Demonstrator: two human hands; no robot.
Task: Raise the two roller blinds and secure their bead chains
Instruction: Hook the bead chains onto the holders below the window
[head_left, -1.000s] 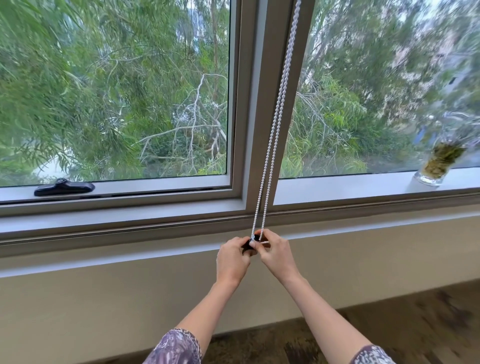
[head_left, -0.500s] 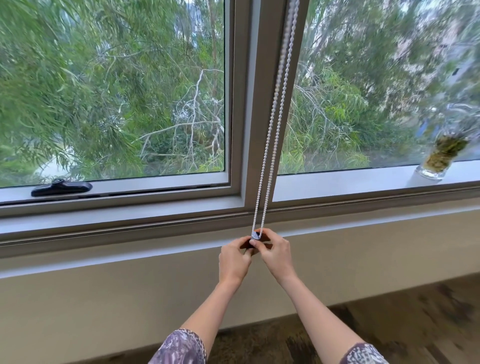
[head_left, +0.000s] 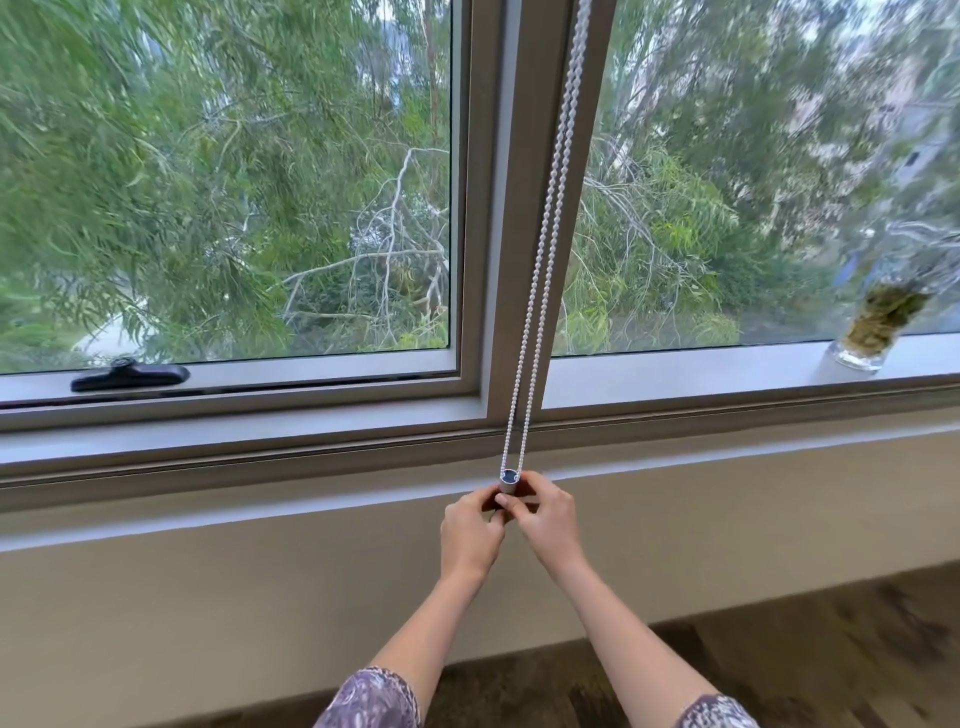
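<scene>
A white bead chain (head_left: 545, 249) hangs as a taut double strand down the grey window post (head_left: 519, 208). Its bottom loop runs around a small round chain holder (head_left: 509, 478) just below the sill. My left hand (head_left: 470, 532) and my right hand (head_left: 543, 517) meet under that holder, fingertips pinched on it from both sides. Both panes are uncovered; no blind fabric shows in view.
A black window latch (head_left: 130, 375) lies on the left frame. A glass vase (head_left: 878, 327) with greenish stems stands on the sill at the far right. The beige wall (head_left: 208, 597) drops below the sill to dark floor (head_left: 831, 649).
The chain's bottom loop now sits around the round holder, which shows more plainly above my fingers. My hands stay together at the same spot; the view shifted slightly.
</scene>
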